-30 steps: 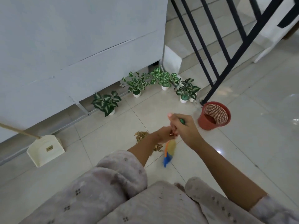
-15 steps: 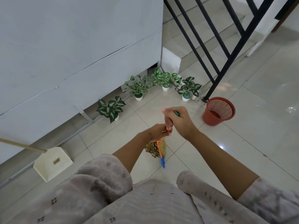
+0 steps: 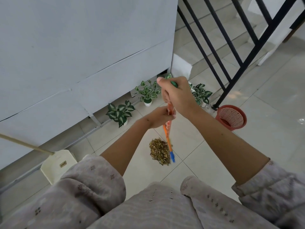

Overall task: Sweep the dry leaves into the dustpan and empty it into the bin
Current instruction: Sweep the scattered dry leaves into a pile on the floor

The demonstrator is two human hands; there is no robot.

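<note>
Orange-handled broom (image 3: pixel 168 129), count 1, gripped by both hands. Right hand (image 3: pixel 175 95) wraps the green top end of the handle, fingers curled round it. Left hand (image 3: pixel 160 118) grips the same handle lower down, just beneath the right, fingers curled. Broom head, orange with a blue tip, touches the floor at the right edge of the leaf pile.

Dry leaves (image 3: pixel 159 151): 1 heap, brown, on the floor tiles (image 3: pixel 189 146), at 6 o'clock from the hands.

Dustpan (image 3: pixel 56 164): 1, cream, with a long wooden handle (image 3: pixel 24 144), at 8 o'clock, well apart from the leaves, beside the wall base.

Bin (image 3: pixel 231 117): 1, red mesh, at 3 o'clock, near the foot of the black railing (image 3: pixel 231 50).

Potted plants: 4 counted along the grey wall (image 3: pixel 82 47), 11 to 1 o'clock; one partly hidden behind the right hand.
</note>
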